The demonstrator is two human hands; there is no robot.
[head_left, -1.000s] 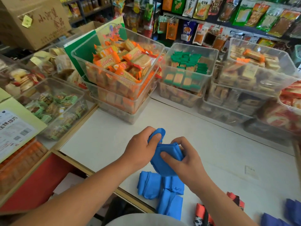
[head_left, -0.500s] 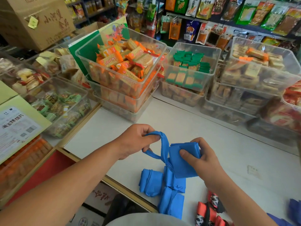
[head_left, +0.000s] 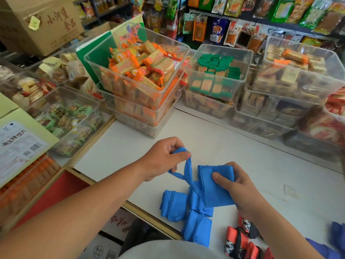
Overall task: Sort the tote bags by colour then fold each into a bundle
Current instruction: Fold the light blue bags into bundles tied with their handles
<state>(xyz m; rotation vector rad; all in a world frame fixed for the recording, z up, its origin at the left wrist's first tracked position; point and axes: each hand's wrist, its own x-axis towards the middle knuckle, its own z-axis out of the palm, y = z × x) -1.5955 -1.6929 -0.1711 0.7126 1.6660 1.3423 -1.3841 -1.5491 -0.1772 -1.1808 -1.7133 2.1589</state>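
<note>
Between the two hands, above the white desk [head_left: 233, 146], a blue tote bag [head_left: 214, 186] is held partly folded. The left hand [head_left: 162, 159] is closed on the bag's handle strap [head_left: 187, 167], pinching its loop between thumb and fingers and drawing it up and away from the folded body. The right hand [head_left: 237, 186] is clamped on the folded body of the bag, thumb on top and fingers curled behind its far edge. The hands are apart, joined only by the stretched strap.

Just below the hands, nearer the person, three blue bundles [head_left: 173, 206] lie close together on the desk, touching one another near its front edge. Below the right forearm lie red and black patterned bags [head_left: 239, 238], and past them at the lower right edge shows some purple fabric [head_left: 336, 236], partly cut off by the frame.

Beyond the hands, at the far side of the desk, clear plastic bins [head_left: 214, 86] of wrapped snacks stand stacked in a row. Left of the left forearm are more snack bins [head_left: 65, 116] and a cardboard box [head_left: 43, 23] higher up.
</note>
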